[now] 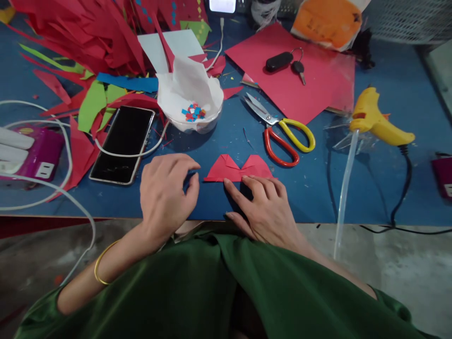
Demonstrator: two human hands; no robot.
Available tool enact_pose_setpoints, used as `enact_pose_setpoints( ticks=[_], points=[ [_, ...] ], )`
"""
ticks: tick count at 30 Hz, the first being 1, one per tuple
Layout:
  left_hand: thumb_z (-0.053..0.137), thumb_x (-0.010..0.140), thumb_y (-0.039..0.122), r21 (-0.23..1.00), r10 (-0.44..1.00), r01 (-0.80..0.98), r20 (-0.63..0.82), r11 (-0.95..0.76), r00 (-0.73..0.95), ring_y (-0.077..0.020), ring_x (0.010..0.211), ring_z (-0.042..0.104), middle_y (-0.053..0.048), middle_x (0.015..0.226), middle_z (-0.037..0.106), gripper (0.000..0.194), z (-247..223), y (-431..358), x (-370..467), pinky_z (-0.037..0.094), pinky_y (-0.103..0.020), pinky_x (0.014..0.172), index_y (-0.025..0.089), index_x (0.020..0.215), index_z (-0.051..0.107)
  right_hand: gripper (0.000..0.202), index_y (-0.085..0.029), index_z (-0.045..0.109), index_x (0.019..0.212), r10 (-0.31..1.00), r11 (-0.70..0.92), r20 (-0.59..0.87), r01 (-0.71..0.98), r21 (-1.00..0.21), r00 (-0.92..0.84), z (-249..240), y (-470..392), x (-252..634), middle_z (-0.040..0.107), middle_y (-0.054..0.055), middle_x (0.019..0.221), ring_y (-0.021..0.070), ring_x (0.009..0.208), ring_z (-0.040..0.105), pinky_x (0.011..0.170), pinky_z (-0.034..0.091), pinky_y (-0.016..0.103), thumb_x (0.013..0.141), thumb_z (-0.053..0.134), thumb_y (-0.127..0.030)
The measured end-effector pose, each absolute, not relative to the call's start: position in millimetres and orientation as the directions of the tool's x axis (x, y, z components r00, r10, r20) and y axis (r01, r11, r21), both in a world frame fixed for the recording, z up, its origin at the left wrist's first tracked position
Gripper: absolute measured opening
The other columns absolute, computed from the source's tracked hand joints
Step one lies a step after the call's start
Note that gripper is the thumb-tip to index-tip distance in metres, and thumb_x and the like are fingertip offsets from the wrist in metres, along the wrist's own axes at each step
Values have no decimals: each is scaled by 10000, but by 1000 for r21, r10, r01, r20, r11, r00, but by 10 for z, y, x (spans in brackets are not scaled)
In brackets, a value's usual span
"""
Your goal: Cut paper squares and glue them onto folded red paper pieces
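A folded piece of red paper [236,170], with a V-shaped notch in its top edge, lies near the front edge of the blue table. On its lower edge rest the fingertips of my right hand [266,207], fingers spread and thumb apart, pressing rather than gripping. My left hand [169,190] hovers just left of the paper, its fingers bent and a gap between thumb and forefinger; nothing shows in it. Scissors [271,119] with one red and one yellow handle lie partly opened beyond the paper. A white paper-lined bowl [192,125] holds small coloured paper bits.
A phone [122,143] with a white cable [155,151] across it lies left, beside red and green scraps [92,106]. Red sheets [300,89] with keys [298,68] lie behind the scissors. A yellow glue gun [379,120] with its glue stick stands right.
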State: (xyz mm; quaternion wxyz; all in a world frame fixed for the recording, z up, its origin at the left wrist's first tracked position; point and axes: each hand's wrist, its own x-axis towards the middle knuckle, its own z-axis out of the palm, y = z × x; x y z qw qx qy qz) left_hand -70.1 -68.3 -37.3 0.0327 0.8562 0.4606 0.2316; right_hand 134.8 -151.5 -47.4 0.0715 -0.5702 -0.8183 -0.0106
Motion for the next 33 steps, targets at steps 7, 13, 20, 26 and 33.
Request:
enact_pose_setpoints(
  ticks=[7, 13, 20, 26, 33],
  points=[
    [504, 909, 179, 54, 528, 537, 297, -842, 796, -270, 1140, 621, -73, 1239, 709, 367, -378, -866, -598, 405, -446, 994, 161, 1255, 626, 549, -211, 509, 1433, 926, 357, 160, 932, -70, -342, -520, -1519, 1359, 591, 158, 1249, 292, 1137, 477, 961, 338, 455, 984, 416, -513],
    [516, 900, 213, 3, 564, 588, 283, -809, 776, -299, 1132, 633, -64, 1276, 694, 379, -390, -904, -676, 394, -486, 982, 193, 1261, 628, 527, -211, 502, 1440, 934, 344, 146, 933, -103, -328, -507, -1527, 1360, 584, 153, 1272, 297, 1154, 475, 974, 337, 461, 984, 427, -465],
    [595, 882, 210, -20, 698, 742, 323, -670, 639, -366, 1101, 651, -99, 1218, 720, 265, -362, -916, -966, 454, -546, 883, 175, 1133, 673, 512, -219, 503, 1441, 936, 340, 140, 933, -121, -323, -503, -1524, 1367, 589, 157, 1270, 304, 1152, 481, 972, 347, 467, 986, 422, -440],
    [616, 874, 177, 70, 640, 700, 479, -711, 601, -292, 1033, 687, -78, 1167, 740, 206, -281, -796, -888, 523, -448, 836, 227, 1060, 688, 500, -209, 511, 1432, 927, 359, 159, 926, -120, -339, -511, -1521, 1366, 585, 164, 1258, 298, 1142, 482, 961, 356, 461, 990, 415, -424],
    [578, 906, 494, 299, 738, 677, 349, -672, 578, -185, 665, 653, -44, 757, 722, 322, -266, -881, -636, 468, -312, 612, 192, 825, 656, 496, -208, 513, 1431, 924, 364, 184, 921, -141, -337, -531, -1524, 1380, 585, 158, 1247, 295, 1144, 481, 966, 358, 464, 988, 422, -410]
  ],
)
